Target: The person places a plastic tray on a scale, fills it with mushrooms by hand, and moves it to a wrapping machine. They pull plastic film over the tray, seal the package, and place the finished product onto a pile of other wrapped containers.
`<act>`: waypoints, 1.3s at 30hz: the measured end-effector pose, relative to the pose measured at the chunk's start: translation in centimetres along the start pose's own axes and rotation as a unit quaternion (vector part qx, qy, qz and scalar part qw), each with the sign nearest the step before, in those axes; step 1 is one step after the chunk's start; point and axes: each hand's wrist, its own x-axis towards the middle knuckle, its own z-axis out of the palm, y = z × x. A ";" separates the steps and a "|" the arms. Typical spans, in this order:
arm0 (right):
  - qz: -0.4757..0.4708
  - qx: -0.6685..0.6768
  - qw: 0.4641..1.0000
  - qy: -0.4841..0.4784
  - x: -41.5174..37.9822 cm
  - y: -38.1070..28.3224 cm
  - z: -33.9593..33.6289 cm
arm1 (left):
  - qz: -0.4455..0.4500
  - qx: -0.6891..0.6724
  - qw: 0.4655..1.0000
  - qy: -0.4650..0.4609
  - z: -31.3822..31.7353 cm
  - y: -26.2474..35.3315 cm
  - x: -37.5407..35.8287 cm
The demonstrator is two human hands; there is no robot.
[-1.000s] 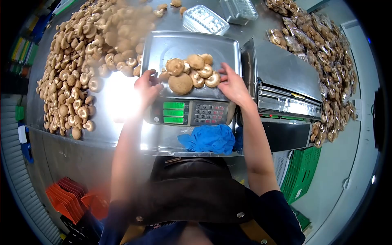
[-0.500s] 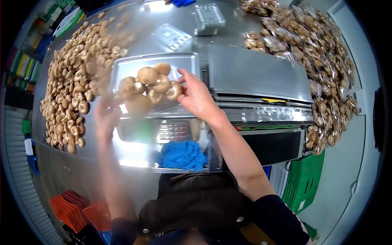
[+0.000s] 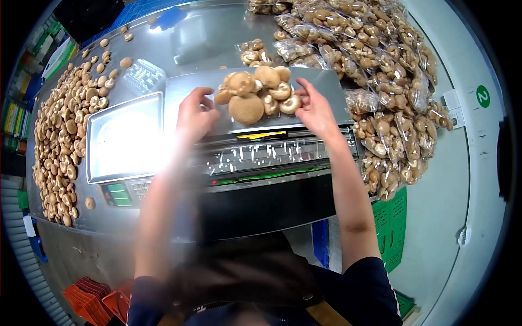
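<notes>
A cluster of brown-capped mushrooms (image 3: 246, 108), apparently in a clear plastic tray whose edges barely show, is over the flat metal top of a wrapping machine (image 3: 185, 82). My left hand (image 3: 197, 115) is at the cluster's left end, thumb and fingers curled toward it. At the opposite end my right hand (image 3: 318, 111) has its thumb and fingers about the tray's edge, close to an upturned mushroom. The grip itself is hard to see because the tray is transparent. To the left stands a weighing scale (image 3: 89, 157) with strong glare on its pan.
Loose mushrooms (image 3: 60, 141) are heaped along the table's left side. Bagged mushrooms (image 3: 375, 70) pile up at right. Clear trays (image 3: 143, 77) lie behind the scale. Green crates (image 3: 392, 228) stand below at right, orange crates (image 3: 87, 299) at lower left.
The mushroom cluster has gone from the scale pan to above the wrapping machine, both hands moving right with it. My view has turned right too.
</notes>
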 end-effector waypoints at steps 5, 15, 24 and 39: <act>0.041 0.017 0.999 -0.022 -0.2 2.5 -3.2 | -0.048 0.055 0.997 -0.026 3.3 0.5 1.3; 0.007 0.088 0.993 -0.082 0.2 4.8 -3.9 | -0.053 0.051 0.994 -0.084 2.3 0.6 1.2; -0.137 -0.084 0.985 -0.069 -2.4 4.9 -6.3 | 0.086 0.166 0.981 -0.055 1.2 -0.3 -1.7; -0.202 -0.114 0.959 -0.164 -9.2 8.0 -11.3 | 0.342 0.410 0.836 -0.129 -6.1 -1.4 -10.5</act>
